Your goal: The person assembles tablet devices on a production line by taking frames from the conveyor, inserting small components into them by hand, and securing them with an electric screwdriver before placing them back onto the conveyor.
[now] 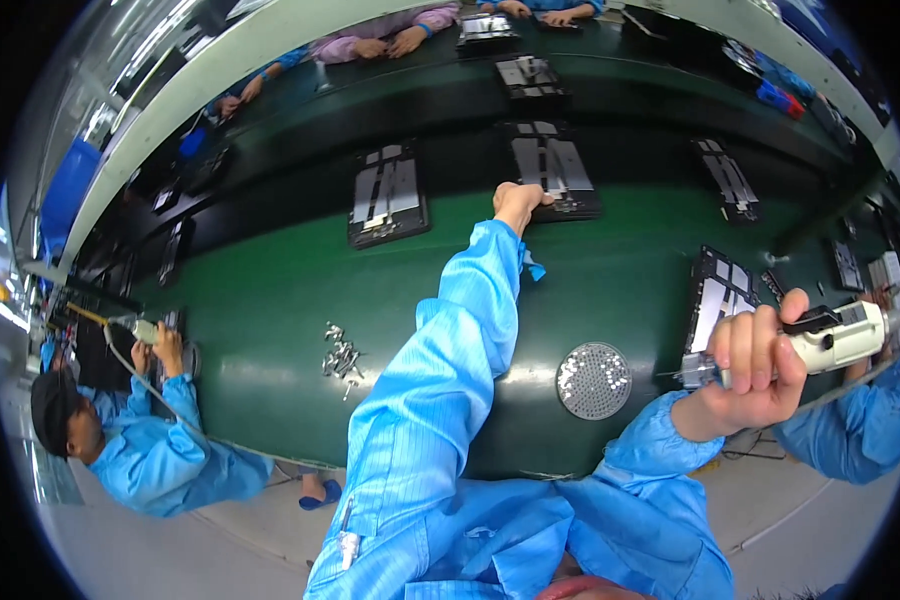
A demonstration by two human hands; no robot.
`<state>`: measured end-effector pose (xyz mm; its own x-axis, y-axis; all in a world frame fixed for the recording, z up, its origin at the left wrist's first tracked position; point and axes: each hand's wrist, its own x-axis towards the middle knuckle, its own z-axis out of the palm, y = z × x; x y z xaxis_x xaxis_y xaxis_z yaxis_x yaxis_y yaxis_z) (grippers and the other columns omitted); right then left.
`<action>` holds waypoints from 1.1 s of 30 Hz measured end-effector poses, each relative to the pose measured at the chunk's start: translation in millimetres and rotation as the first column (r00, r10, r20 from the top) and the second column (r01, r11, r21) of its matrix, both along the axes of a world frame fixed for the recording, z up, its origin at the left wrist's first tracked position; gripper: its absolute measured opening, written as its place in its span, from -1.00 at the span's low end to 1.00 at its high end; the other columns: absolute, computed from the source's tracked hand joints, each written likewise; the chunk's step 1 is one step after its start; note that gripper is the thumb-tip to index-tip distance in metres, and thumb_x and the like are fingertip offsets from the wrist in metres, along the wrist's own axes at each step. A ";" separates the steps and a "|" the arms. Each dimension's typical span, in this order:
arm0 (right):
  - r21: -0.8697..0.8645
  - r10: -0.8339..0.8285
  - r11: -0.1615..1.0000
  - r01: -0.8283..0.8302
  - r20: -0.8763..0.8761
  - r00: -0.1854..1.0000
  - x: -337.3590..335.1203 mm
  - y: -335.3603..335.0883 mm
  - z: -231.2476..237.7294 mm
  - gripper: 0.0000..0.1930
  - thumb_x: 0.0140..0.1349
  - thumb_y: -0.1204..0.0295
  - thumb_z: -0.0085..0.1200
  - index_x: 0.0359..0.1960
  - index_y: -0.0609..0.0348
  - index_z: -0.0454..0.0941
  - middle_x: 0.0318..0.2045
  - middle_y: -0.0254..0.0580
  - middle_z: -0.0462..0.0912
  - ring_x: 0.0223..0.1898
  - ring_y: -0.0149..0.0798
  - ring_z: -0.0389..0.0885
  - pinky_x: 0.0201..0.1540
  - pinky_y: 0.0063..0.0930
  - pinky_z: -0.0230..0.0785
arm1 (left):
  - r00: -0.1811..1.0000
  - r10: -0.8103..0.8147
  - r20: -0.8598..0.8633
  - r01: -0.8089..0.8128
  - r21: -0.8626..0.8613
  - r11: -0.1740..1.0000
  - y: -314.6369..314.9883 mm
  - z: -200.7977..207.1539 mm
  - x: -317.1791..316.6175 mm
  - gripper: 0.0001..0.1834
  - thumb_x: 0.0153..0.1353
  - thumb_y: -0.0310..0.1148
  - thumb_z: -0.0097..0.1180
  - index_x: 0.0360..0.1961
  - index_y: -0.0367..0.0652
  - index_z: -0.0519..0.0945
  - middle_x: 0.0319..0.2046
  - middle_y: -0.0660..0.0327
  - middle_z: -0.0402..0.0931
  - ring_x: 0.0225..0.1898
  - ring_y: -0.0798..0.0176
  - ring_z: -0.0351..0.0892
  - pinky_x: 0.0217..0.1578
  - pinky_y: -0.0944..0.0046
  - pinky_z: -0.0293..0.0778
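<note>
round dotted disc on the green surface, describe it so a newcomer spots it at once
Start at the green work surface, near edge, between the person's blue left sleeve and right hand. There lies a silvery round disc. Its dotted circle sets it apart from the loose metal pieces and dark rectangular device.

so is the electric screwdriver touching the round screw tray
Apart. The head view shows green tabletop between the tip of the electric screwdriver, held in the right hand, and the round screw tray.

Electronics assembly workshop, green bench [260,300], flat devices [573,172], power screwdriver [846,338], workers in smocks [170,460]
</note>
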<state>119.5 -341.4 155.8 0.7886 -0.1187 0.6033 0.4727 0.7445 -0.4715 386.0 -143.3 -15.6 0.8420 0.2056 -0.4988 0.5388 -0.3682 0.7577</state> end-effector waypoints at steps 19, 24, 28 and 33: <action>-0.506 -0.282 0.854 0.124 -0.248 0.927 -16.6 34.7 -160.0 -0.85 0.21 0.58 -0.02 -0.20 0.33 0.38 -0.66 -0.34 0.37 -0.71 -0.55 0.27 -0.63 -0.63 0.17 | 0.928 0.350 0.125 -0.155 -0.726 0.670 112.5 -15.5 -396.5 -0.54 0.28 -0.27 0.00 0.12 -0.25 0.24 -0.35 0.18 0.50 -0.52 0.33 0.49 -0.64 0.41 0.39; -0.439 -0.240 0.893 0.099 -0.280 0.930 -13.2 48.3 -172.7 -0.83 0.20 0.61 -0.06 -0.17 0.28 0.35 -0.63 -0.35 0.35 -0.67 -0.54 0.27 -0.59 -0.60 0.18 | 0.848 -0.050 0.528 0.002 0.090 0.996 119.9 -24.9 -426.2 -0.33 0.19 -0.15 0.04 0.20 -0.39 0.21 -0.06 0.01 0.27 -0.20 0.19 0.33 -0.29 0.25 0.34; -0.468 -0.266 0.879 0.095 -0.314 0.911 -15.4 48.2 -185.1 -0.82 0.19 0.62 -0.05 -0.17 0.27 0.35 -0.62 -0.35 0.36 -0.66 -0.53 0.28 -0.59 -0.60 0.19 | 0.807 -0.204 0.555 -0.078 0.441 0.894 111.5 -25.9 -448.1 -0.47 0.13 -0.33 0.12 0.09 -0.39 0.34 -0.35 0.06 0.43 -0.43 0.19 0.40 -0.44 0.30 0.34; -0.468 -0.215 0.883 0.037 -0.334 0.918 -19.3 42.2 -186.5 -0.82 0.17 0.63 -0.03 -0.17 0.26 0.36 -0.61 -0.32 0.39 -0.67 -0.53 0.30 -0.59 -0.61 0.21 | 0.756 -0.240 0.609 -0.203 0.568 0.798 133.3 -47.1 -473.0 -0.85 0.06 -0.57 0.13 -0.30 -0.34 0.55 -0.86 0.23 0.28 -0.84 0.30 0.29 -0.75 0.33 0.19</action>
<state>100.2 -299.2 -30.7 0.9581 -0.0226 0.2857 0.2745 0.3585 -0.8922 -87.0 -10.1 -62.6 0.9051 0.2375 0.3527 0.0111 -0.8424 0.5387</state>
